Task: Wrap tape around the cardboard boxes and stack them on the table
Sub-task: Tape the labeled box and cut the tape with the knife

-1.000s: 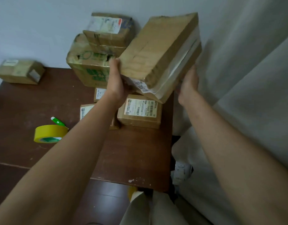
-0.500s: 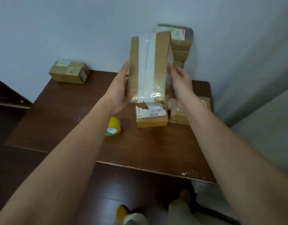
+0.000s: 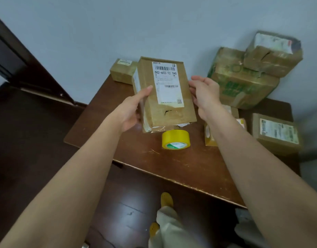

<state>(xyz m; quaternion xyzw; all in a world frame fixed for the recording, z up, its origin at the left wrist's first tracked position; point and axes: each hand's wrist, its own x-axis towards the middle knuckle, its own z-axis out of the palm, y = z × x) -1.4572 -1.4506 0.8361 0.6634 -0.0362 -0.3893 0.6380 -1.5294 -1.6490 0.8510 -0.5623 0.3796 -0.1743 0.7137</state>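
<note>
A flat cardboard box [image 3: 164, 93] with a white barcode label and a torn hole faces me, held upright above the brown table [image 3: 154, 163]. My left hand [image 3: 134, 108] grips its left edge, thumb on the front. My right hand [image 3: 206, 97] holds the right edge. A yellow tape roll [image 3: 176, 139] lies on the table just below the box. At the back right, a large green-printed box [image 3: 241, 83] leans on the wall with a battered box [image 3: 273, 54] stacked on it.
A small box [image 3: 122, 70] sits at the table's far edge by the wall. A labelled box [image 3: 277, 133] lies at the right, and another box [image 3: 210, 135] is partly hidden by my right forearm. A dark door frame [image 3: 14, 56] stands at the left.
The held box has turned from its taped narrow side to its labelled face. It has come lower and to the left of the stack, and my view has swung left.
</note>
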